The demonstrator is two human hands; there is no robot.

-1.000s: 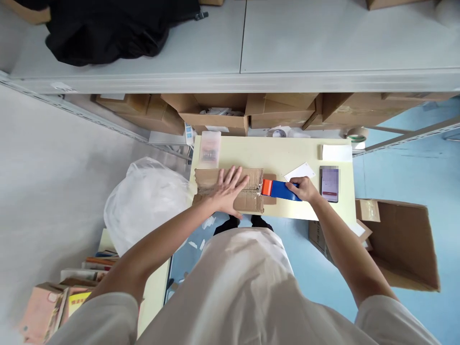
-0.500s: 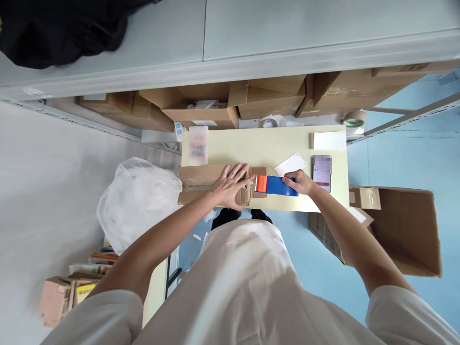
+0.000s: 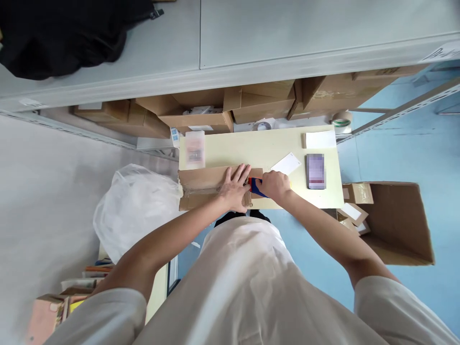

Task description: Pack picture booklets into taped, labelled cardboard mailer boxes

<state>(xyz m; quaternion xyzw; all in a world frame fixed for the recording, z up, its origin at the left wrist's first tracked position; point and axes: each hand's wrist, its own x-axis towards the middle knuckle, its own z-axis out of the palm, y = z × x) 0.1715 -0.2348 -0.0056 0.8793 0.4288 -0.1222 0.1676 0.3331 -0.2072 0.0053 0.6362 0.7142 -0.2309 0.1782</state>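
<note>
Nearest: white shirt (image 3: 247, 287), both bare arms reaching fwd over pale yellow table (image 3: 266, 143). Left hand (image 3: 235, 188) lies flat on the cardboard box (image 3: 201, 184), fingers spread wide, palm pressing the box's right end. Box is brown, flattish, long side running left-right, sits at table's near-left edge, left end hanging just past the corner; clear shiny tape along the middle seam, surface creased and worn, edges ragged. Right hand (image 3: 275, 185) just beside left hand, fingers curled tight round the tape dispenser (image 3: 255, 186), blue body w/ red-orange front, mostly hidden by the hand; its front end touches the box's right end.

Further on table: white card (image 3: 286, 164) just past right hand, phone (image 3: 316, 171) to its right, white pad (image 3: 319, 139) at far right corner, clear plastic case (image 3: 194, 149) at far left. White plastic bag (image 3: 134, 208) left of table, open carton (image 3: 391, 223) on blue floor at right. Beyond: shelf w/ cartons (image 3: 258, 98), tape roll (image 3: 341, 122), black cloth (image 3: 64, 33) on top.
</note>
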